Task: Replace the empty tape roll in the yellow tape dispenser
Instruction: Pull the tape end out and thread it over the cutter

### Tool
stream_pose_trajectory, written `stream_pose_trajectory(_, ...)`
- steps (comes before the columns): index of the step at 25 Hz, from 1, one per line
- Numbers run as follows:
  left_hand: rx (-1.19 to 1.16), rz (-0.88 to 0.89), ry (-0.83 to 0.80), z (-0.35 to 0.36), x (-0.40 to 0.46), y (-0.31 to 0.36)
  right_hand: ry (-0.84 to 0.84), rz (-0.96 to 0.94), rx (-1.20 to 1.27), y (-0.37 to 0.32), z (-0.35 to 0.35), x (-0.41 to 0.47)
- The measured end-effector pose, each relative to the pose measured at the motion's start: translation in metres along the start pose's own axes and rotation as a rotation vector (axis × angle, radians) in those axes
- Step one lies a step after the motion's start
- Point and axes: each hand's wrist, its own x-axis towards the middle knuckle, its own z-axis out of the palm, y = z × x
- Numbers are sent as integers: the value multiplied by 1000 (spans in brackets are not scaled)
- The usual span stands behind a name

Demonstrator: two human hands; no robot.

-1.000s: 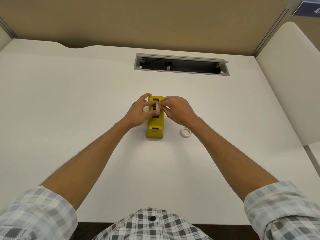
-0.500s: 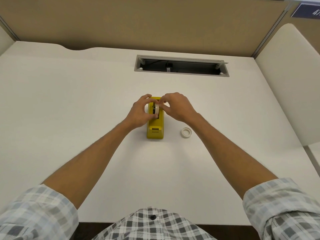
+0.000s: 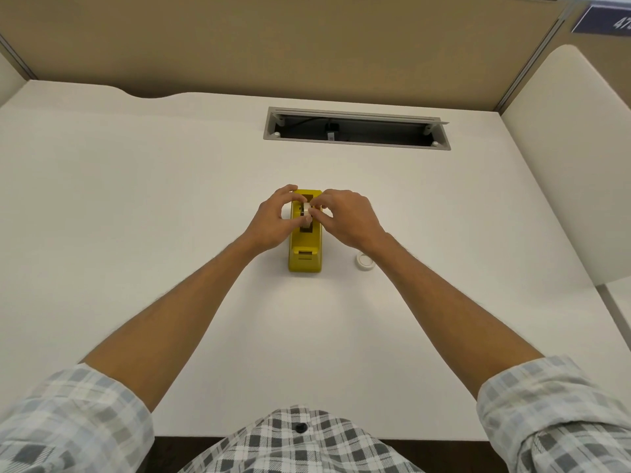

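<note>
The yellow tape dispenser (image 3: pixel 305 254) stands in the middle of the white desk (image 3: pixel 136 206), its cutter end toward me. A whitish tape roll (image 3: pixel 307 210) stands on edge over the dispenser's open slot. My left hand (image 3: pixel 273 220) pinches the roll from the left with thumb and fingers. From the right, my right hand (image 3: pixel 345 216) pinches the same roll. The fingers hide most of the roll and the slot. A small white ring, a bare tape core (image 3: pixel 365 261), lies flat on the desk just right of the dispenser.
A grey open cable tray (image 3: pixel 356 128) is cut into the desk behind the dispenser. A tan partition wall (image 3: pixel 307 46) closes the back, and a white side panel (image 3: pixel 573 158) stands at the right.
Both hands have lifted slightly over the dispenser, and the tape roll between the fingers now shows more plainly above the slot. The dispenser and the white core have stayed put.
</note>
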Motion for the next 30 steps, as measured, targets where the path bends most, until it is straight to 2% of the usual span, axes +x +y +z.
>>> stream_pose_trajectory(5, -7, 9, -1, -2, -2, 3, -8, -6, -19, -2, -3, 4)
stream_pose_trajectory(11, 101, 42, 20, 0, -6, 11, -31, 60, -24, -2, -5, 14)
stream_pose_trajectory(17, 34, 20, 23, 4, -6, 8, -77, 49, -29, -4, -6, 19)
stream_pose_trajectory(26, 50, 22, -3, 2, -2, 2, -9, 46, 5, -7, -3, 12)
stream_pose_trajectory(30, 23, 16, -8, 0, -2, 2, -44, 39, -31, -9, -6, 15)
